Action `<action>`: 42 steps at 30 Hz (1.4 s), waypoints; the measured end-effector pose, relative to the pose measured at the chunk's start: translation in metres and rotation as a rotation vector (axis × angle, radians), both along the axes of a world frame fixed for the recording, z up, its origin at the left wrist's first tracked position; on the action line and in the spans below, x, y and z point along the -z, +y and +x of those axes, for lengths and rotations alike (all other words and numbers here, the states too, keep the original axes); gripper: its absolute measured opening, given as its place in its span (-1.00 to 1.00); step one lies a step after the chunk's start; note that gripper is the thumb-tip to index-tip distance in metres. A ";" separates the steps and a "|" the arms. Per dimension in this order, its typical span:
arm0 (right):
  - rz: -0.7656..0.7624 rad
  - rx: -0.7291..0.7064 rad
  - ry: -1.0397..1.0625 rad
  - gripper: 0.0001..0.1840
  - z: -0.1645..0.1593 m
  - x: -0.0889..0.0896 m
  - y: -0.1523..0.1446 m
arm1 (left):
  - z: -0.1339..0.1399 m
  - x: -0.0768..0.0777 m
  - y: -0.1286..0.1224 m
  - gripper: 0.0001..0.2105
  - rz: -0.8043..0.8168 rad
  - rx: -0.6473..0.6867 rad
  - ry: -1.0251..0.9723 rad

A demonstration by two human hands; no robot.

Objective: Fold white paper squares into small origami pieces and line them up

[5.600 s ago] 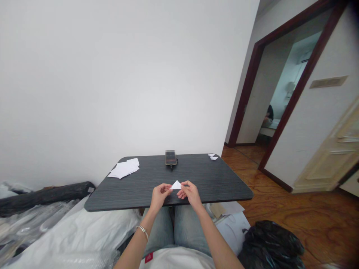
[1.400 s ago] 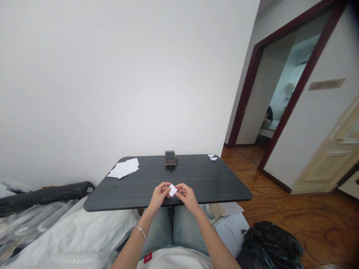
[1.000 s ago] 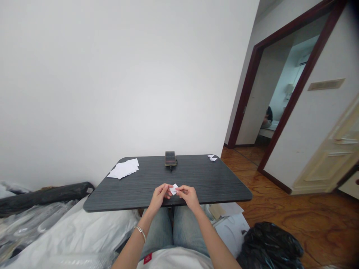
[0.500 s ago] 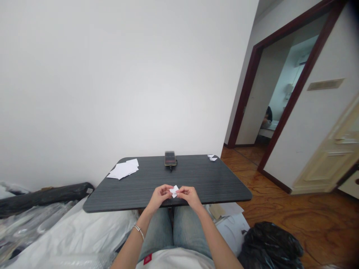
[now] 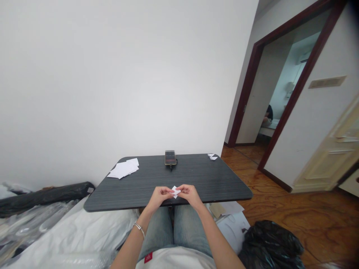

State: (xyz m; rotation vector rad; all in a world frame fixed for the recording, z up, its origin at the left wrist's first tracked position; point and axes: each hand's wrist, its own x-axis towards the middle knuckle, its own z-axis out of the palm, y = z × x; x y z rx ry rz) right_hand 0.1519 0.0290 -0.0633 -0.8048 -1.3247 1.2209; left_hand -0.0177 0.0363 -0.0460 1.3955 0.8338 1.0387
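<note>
A small folded white paper (image 5: 175, 191) is held between my two hands, just above the front edge of the dark table (image 5: 151, 179). My left hand (image 5: 160, 195) pinches its left side, thumb and fingertips pressed together. On the other side, my right hand (image 5: 189, 193) pinches the right part in the same way. The fingertips cover part of the paper, so its full shape is hidden. White paper sheets (image 5: 123, 169) lie in a loose pile at the table's left. Two small folded paper pieces (image 5: 212, 157) rest at the far right corner.
A phone (image 5: 170, 158) with a cable stands at the back middle of the table, near the white wall. Below right are a black plastic bag (image 5: 270, 243) and a white paper bag (image 5: 232, 226). Wrapped bundles lie at left. Through the doorway, a person sits.
My fingers have shifted on the folded paper, with my left fingertips a little further right and closer to the right ones. Things on the table stay where they were.
</note>
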 end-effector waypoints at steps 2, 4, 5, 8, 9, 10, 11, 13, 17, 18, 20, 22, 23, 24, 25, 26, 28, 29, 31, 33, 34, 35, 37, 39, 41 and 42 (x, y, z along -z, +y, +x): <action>-0.007 0.026 -0.006 -0.75 0.000 0.000 0.000 | 0.000 -0.001 -0.001 -0.78 0.001 0.007 -0.001; -0.010 0.046 -0.014 -0.76 0.000 -0.001 -0.001 | 0.000 -0.002 -0.002 -0.77 0.005 0.014 -0.013; -0.009 0.052 -0.018 -0.76 0.000 -0.001 -0.001 | 0.000 -0.002 -0.002 -0.75 0.006 0.016 -0.019; 0.000 0.066 -0.037 -0.79 0.001 -0.003 -0.002 | 0.000 -0.001 -0.001 -0.74 0.001 0.005 -0.014; 0.003 0.068 -0.042 -0.80 0.001 -0.003 -0.002 | 0.000 -0.001 -0.001 -0.75 -0.004 -0.006 -0.006; 0.007 0.070 -0.047 -0.82 0.001 -0.003 -0.002 | 0.001 -0.001 -0.001 -0.76 -0.007 -0.017 0.000; 0.011 0.072 -0.050 -0.83 0.001 -0.003 -0.002 | 0.001 0.000 0.000 -0.77 -0.009 -0.028 0.003; 0.018 0.079 -0.052 -0.84 0.001 -0.002 -0.001 | 0.002 0.000 0.000 -0.79 -0.007 -0.043 0.005; 0.015 0.106 -0.037 -0.81 0.000 0.001 0.002 | 0.004 -0.001 0.001 -0.78 0.015 -0.074 0.005; 0.011 0.113 -0.032 -0.80 0.000 0.001 0.003 | 0.004 -0.001 0.001 -0.78 0.022 -0.083 0.005; 0.003 0.124 -0.025 -0.78 -0.001 0.001 0.004 | 0.004 0.000 0.002 -0.78 0.034 -0.101 0.003; -0.004 0.137 -0.022 -0.77 -0.003 0.001 0.004 | 0.004 0.002 0.003 -0.79 0.041 -0.116 0.002; -0.005 0.144 -0.022 -0.77 -0.003 0.001 0.004 | 0.004 0.002 0.003 -0.79 0.044 -0.123 0.002; -0.006 0.152 -0.021 -0.77 -0.004 0.000 0.004 | 0.005 0.003 0.004 -0.79 0.047 -0.129 0.001; -0.005 0.162 -0.020 -0.77 -0.005 0.000 0.004 | 0.005 0.004 0.004 -0.79 0.048 -0.136 -0.001; -0.002 0.171 -0.020 -0.77 -0.006 0.000 0.003 | 0.005 0.004 0.005 -0.79 0.050 -0.143 -0.004; 0.003 0.191 -0.018 -0.77 -0.008 0.000 0.003 | 0.006 0.004 0.005 -0.78 0.050 -0.159 -0.008; 0.005 0.200 -0.017 -0.77 -0.008 0.000 0.002 | 0.006 0.004 0.005 -0.77 0.048 -0.166 -0.010; 0.007 0.213 -0.015 -0.76 -0.010 -0.001 0.002 | 0.006 0.003 0.005 -0.76 0.042 -0.178 -0.014; 0.005 0.219 -0.013 -0.76 -0.010 -0.001 0.002 | 0.006 0.003 0.005 -0.75 0.036 -0.184 -0.020; 0.002 0.221 -0.011 -0.75 -0.011 0.000 0.002 | 0.006 0.003 0.005 -0.75 0.033 -0.186 -0.023; 0.000 0.223 -0.009 -0.75 -0.011 0.000 0.002 | 0.006 0.003 0.005 -0.75 0.032 -0.188 -0.028; -0.006 0.227 -0.006 -0.75 -0.011 0.000 0.003 | 0.006 0.004 0.004 -0.75 0.034 -0.195 -0.040; -0.010 0.234 -0.005 -0.75 -0.012 0.001 0.003 | 0.006 0.004 0.004 -0.76 0.040 -0.202 -0.051; -0.012 0.242 -0.005 -0.74 -0.012 0.002 0.004 | 0.006 0.005 0.005 -0.76 0.044 -0.205 -0.059; -0.012 0.247 -0.005 -0.74 -0.013 0.002 0.004 | 0.006 0.006 0.005 -0.76 0.045 -0.205 -0.061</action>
